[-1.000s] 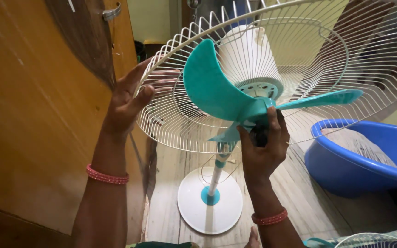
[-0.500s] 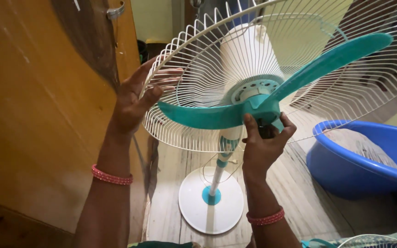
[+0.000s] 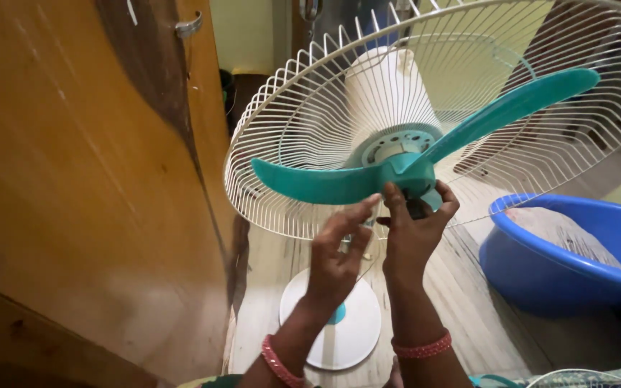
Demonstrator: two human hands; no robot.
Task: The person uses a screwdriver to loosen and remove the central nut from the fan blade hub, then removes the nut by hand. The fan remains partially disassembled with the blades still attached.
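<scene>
A person works at the front of a pedestal fan, its teal blade (image 3: 411,162) sitting in the white wire guard (image 3: 310,108), centre and far of the hands. The right hand (image 3: 415,233) is closed in a pinch on a small dark cap (image 3: 417,208) at the blade's hub, thumb and fingers wrapped around it. The left hand (image 3: 336,255) hangs just to the left, fingers loosely spread and holding nothing, its fingertips close under the near blade arm.

The blade looks like thin moulded plastic: light, smooth and a little springy at the tips, stiffest at the hub. The hub seems the safest place to grip it; the long arms would likely flex or spin away. The guard's thin wires look stiff but bendable.

The fan's round white base (image 3: 339,330) stands on the floor below. A blue tub (image 3: 540,266) sits to the right, a wooden door (image 3: 73,179) fills the left.
</scene>
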